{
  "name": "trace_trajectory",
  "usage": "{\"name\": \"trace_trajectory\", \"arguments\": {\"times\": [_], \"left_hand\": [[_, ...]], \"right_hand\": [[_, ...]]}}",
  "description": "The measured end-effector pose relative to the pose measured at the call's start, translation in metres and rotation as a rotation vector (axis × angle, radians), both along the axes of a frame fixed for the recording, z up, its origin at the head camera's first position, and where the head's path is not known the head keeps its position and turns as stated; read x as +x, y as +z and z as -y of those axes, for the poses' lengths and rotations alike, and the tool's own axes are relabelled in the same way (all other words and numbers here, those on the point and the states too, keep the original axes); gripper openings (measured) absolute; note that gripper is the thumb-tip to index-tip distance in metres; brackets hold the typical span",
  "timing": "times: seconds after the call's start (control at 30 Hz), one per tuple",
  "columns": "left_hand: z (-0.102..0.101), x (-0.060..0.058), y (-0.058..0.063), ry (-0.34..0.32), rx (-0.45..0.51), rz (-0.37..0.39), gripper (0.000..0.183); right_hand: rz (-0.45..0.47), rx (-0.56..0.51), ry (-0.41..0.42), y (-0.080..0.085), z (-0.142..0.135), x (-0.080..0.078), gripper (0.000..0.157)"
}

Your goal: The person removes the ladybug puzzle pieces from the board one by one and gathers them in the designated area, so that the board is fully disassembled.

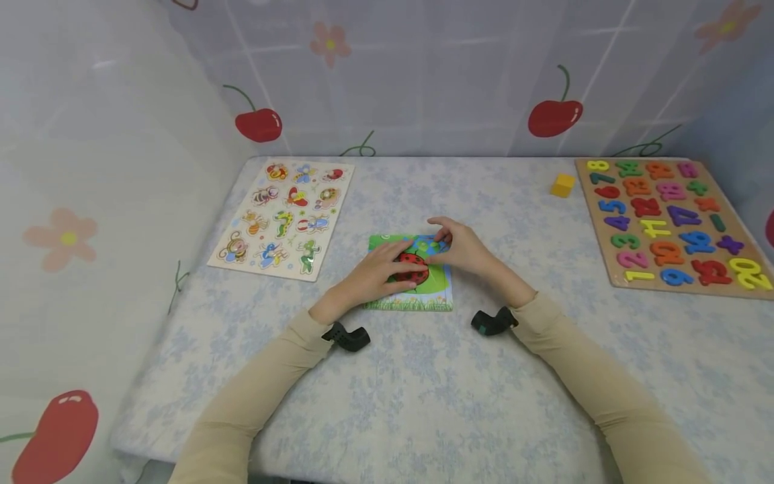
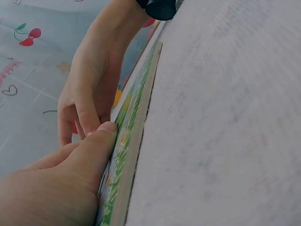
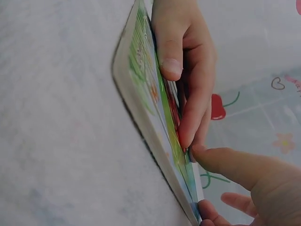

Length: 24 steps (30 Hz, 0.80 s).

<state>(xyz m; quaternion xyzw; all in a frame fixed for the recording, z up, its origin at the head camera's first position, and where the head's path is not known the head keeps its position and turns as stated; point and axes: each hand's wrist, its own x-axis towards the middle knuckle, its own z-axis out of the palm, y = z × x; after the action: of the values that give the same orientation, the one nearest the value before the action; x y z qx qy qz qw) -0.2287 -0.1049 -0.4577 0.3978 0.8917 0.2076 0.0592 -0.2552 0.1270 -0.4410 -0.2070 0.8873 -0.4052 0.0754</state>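
Observation:
A small square ladybug puzzle (image 1: 411,301) lies flat on the table, with a green ground, a blue patch at its top right and a grassy lower border. My left hand (image 1: 379,271) rests over its left part, fingers stretched across the red ladybug (image 1: 417,276) and partly hiding it. At the upper right corner is my right hand (image 1: 468,250), its thumb (image 3: 230,162) straight and touching the picture close to the left fingertips. The other right fingers bend loosely near the puzzle's far edge, with a gap between them and the thumb.
To the left lies a white insect peg board (image 1: 290,222). A wooden number board (image 1: 650,222) with colourful numerals is on the right, with a yellow block (image 1: 563,185) beside it. Black wrist devices (image 1: 347,337) sit at both cuffs. A printed curtain (image 1: 411,81) stands behind the table.

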Motion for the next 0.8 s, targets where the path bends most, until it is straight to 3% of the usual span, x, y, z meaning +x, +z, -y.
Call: {"name": "trace_trajectory", "arguments": {"times": [0.8], "left_hand": [[-0.0003,-0.0001,0.0016,-0.009,0.014,-0.002,0.043]], "right_hand": [[0.020,-0.047,0.020,0.0003,0.0006,-0.0023,0.075]]}}
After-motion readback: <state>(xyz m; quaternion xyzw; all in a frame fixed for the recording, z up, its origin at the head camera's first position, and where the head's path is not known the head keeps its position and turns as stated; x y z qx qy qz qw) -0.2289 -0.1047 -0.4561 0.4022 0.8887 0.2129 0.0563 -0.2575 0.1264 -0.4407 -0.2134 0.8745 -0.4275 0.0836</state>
